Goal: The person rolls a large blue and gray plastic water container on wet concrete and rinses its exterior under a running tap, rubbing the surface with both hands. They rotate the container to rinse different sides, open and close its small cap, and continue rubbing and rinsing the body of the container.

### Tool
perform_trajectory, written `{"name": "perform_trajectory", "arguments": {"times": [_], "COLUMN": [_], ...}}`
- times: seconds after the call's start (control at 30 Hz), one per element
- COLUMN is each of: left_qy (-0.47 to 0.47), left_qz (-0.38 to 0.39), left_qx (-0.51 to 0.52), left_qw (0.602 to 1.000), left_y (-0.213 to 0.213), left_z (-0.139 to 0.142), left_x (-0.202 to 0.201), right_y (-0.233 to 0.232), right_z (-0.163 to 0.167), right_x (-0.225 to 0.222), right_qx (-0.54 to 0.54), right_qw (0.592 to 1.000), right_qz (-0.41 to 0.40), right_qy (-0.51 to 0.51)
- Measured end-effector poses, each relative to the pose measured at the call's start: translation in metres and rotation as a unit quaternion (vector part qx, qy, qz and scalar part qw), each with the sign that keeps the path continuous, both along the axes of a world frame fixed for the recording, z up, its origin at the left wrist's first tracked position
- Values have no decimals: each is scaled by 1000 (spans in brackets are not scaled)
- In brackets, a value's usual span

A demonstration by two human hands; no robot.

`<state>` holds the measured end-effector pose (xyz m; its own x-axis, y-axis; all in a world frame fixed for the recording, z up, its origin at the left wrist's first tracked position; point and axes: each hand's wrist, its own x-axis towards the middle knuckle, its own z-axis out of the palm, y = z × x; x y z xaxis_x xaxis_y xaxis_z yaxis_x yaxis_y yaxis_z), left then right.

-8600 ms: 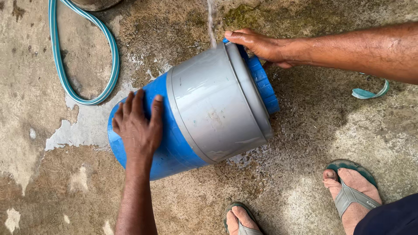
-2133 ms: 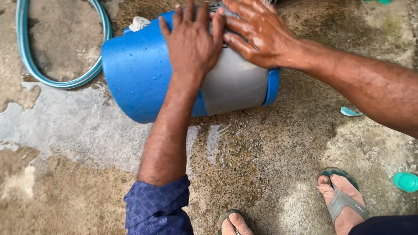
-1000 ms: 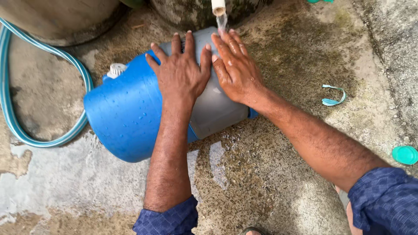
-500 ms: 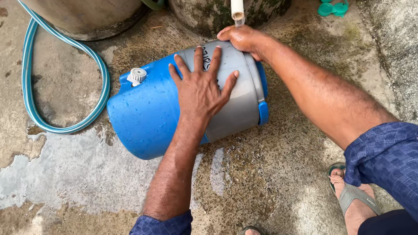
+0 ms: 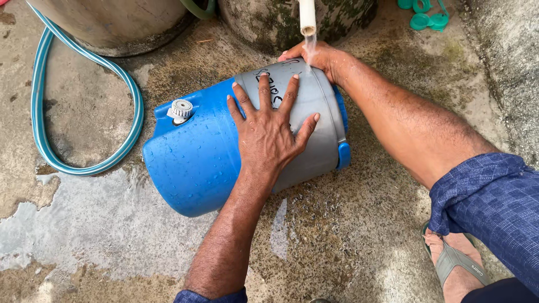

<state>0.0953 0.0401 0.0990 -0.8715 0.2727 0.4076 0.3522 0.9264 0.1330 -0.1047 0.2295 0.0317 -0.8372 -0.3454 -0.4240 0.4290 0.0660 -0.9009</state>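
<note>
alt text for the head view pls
A blue and grey container lies on its side on wet concrete, the left hand spread flat on it. The right hand grips its far edge under a running pipe.

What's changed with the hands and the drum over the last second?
The right hand slid off the grey band to the drum's top edge, under the water from the pipe. The drum's white cap has come into clearer view. The left hand stays spread flat on the grey band; the drum still lies on its side.
</note>
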Motion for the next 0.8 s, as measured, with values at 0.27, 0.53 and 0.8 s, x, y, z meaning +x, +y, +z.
{"name": "perform_trajectory", "arguments": {"times": [0.27,0.53,0.8], "left_qy": [3,9,15], "left_qz": [41,63,81], "left_qx": [23,22,43], "left_qw": [999,998,996], "left_y": [2,3,6], "left_z": [-10,-16,-18], "left_x": [-2,-23,-39], "right_y": [-6,-8,-29], "right_z": [7,28,22], "right_x": [18,89,171], "right_qx": [106,266,443], "right_qw": [989,884,721], "right_qz": [-7,-25,-82], "right_qy": [99,383,527]}}
